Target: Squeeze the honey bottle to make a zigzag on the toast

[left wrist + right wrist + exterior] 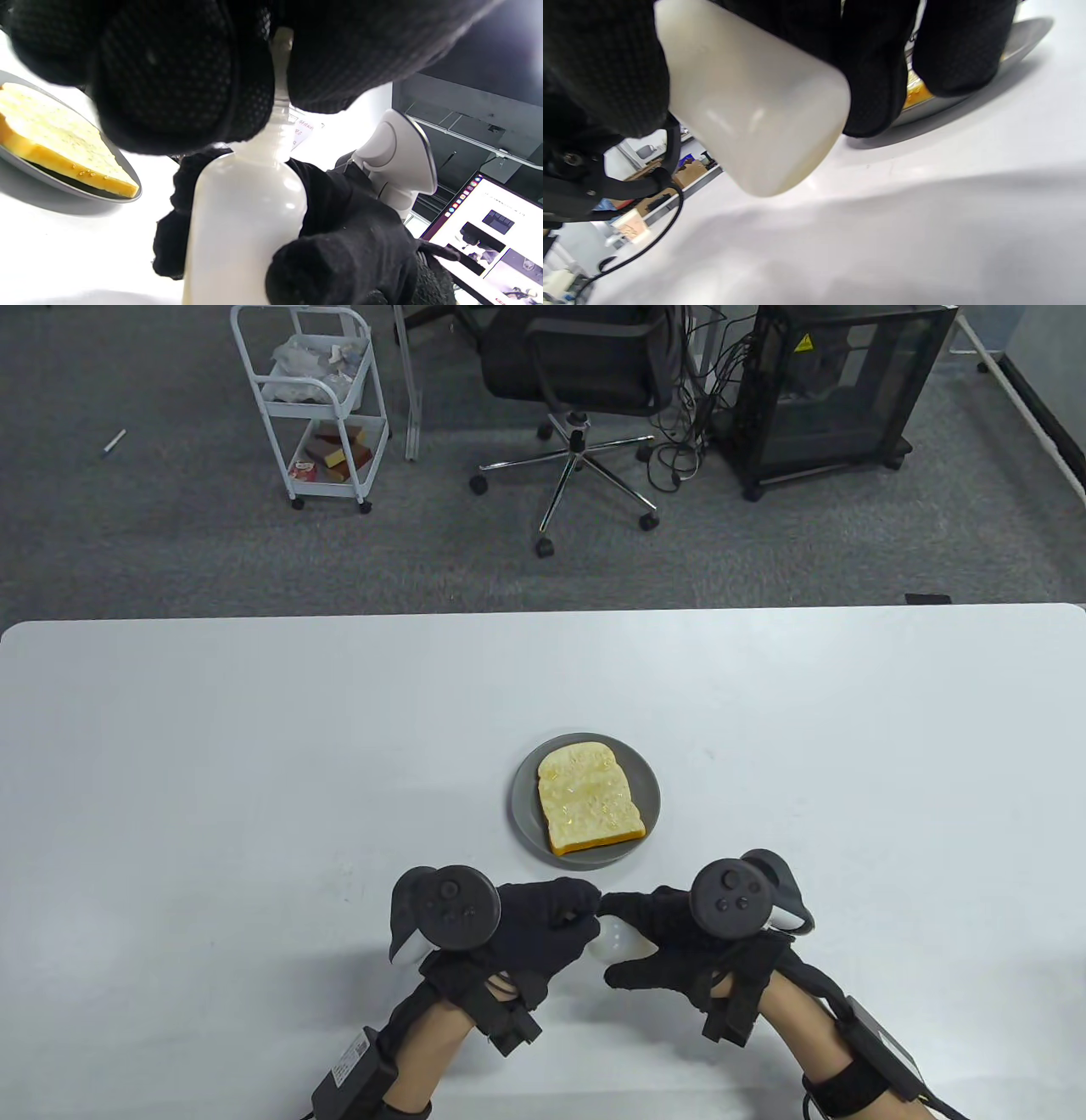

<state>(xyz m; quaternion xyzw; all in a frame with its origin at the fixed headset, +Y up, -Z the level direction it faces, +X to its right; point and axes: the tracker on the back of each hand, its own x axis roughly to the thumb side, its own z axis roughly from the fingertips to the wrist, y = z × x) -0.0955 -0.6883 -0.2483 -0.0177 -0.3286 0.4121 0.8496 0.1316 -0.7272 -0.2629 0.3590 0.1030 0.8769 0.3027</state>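
A slice of toast (pixel 588 797) with a glossy top lies on a grey plate (pixel 522 814) at the table's middle. Just in front of the plate both hands meet around a white honey bottle (pixel 612 940), held above the table. My right hand (pixel 632 937) grips the bottle's body (pixel 755 110), its fingers (pixel 874 63) wrapped round it. My left hand (pixel 585 903) pinches the bottle's nozzle (pixel 281 55) between its fingertips (pixel 169 76). The bottle (pixel 246 220) stands roughly upright, beside the toast (pixel 51 140). The nozzle's tip is hidden by the glove.
The white table (pixel 254 772) spreads wide on both sides of the plate. A laptop screen (pixel 488 237) shows in the left wrist view. Beyond the far edge stand an office chair (pixel 577 381), a white cart (pixel 314 398) and a black cabinet (pixel 840 390).
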